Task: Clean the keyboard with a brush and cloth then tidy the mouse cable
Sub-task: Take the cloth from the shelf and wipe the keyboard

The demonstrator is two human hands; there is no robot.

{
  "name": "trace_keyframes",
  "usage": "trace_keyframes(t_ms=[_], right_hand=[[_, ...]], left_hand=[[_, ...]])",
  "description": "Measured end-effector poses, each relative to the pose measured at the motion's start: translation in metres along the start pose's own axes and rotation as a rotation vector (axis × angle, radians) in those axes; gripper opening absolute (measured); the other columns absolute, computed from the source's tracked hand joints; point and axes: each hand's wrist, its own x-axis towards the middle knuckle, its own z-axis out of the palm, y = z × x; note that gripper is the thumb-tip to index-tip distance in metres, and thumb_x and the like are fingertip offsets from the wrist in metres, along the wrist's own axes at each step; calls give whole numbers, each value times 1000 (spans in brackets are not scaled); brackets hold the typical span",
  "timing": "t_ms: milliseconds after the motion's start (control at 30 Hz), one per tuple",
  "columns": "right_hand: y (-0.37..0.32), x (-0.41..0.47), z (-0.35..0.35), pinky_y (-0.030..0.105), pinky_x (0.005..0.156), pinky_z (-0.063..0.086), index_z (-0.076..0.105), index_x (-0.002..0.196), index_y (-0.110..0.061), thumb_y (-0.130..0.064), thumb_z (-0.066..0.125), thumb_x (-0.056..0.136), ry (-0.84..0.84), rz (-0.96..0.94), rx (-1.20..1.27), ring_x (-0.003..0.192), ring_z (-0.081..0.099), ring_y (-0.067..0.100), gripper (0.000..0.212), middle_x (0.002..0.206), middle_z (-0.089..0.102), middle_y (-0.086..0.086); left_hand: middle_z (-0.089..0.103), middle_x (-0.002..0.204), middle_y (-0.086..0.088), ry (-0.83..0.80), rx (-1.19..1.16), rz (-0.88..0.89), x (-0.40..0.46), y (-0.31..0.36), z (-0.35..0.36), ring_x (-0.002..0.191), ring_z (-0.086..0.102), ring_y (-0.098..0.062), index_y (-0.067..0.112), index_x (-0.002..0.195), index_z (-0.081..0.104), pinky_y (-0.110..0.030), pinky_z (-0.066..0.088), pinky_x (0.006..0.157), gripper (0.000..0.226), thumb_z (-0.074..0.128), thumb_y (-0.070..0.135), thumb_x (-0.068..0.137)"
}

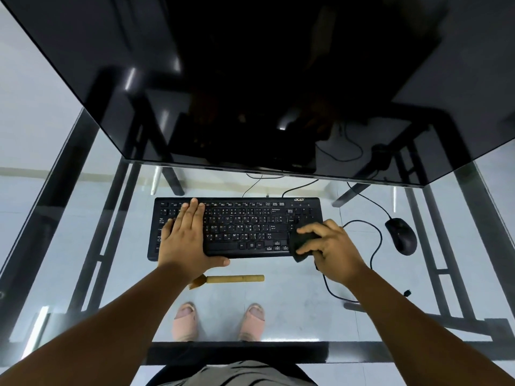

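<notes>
A black keyboard (245, 227) lies flat on the glass desk (292, 288). My left hand (185, 235) rests palm down on its left end, fingers spread over the keys. My right hand (331, 250) grips a bunched black cloth (302, 243) and presses it onto the keyboard's right end, over the number pad. A wooden-handled brush (234, 279) lies on the glass just in front of the keyboard, bristles pointing left. The black mouse (401, 235) sits to the right, and its cable (374, 246) loops loosely behind my right hand and down past my wrist.
A large dark monitor (250, 79) overhangs the back of the desk, with cables (298, 188) running under it. The desk's black metal frame (92, 232) shows through the glass. My feet in sandals (217, 321) are visible below. The desk's front edge (237, 352) is near my body.
</notes>
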Motion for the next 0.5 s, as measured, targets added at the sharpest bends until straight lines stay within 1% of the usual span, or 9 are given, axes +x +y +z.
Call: trace_keyframes(t_ms=[133,200,267,367,433,500], right_hand=[[26,-17,-14,43,70,48,75,75,-37,9,67,60,52,55,-90,87,51,22,49,114,67,-15],[27,-20,-17,43,70,47,76,74,-36,8,70,59,75,62,-123,87,52,24,47,113,67,-14],[12,-14,-14,39,71,45,77,77,-37,4,69,60,73,13,-147,90,51,23,45,116,66,-13],[-12,-4,-3,34,72,39,77,84,-39,-3,67,66,11,-101,-170,96,46,20,41,121,64,-12],[-12,-5,-3,34,71,38,77,85,-38,-2,70,65,0,-118,-197,98,46,21,42,121,64,-11],[0,-15,-9,35,71,38,77,81,-36,0,72,62,11,-104,-222,96,46,21,42,120,65,-10]], left_hand=[[-6,162,3,3,-1,-1,0,-1,0,148,-9,-15,18,153,-3,-42,2,120,135,62,83,54],[-6,162,3,5,1,-8,0,-1,1,148,-8,-14,19,153,-2,-42,2,119,135,63,83,54],[-6,162,4,8,9,-12,0,-1,2,148,-8,-14,19,153,-1,-42,2,119,134,63,83,54],[-6,162,3,9,11,-16,0,0,2,148,-8,-14,19,153,-2,-42,1,120,135,64,82,54],[-7,162,4,5,11,-22,1,0,2,148,-9,-14,19,153,-3,-41,1,120,136,65,82,53],[-6,162,4,4,9,-24,2,0,3,148,-9,-14,19,153,-3,-42,1,120,137,66,81,52]])
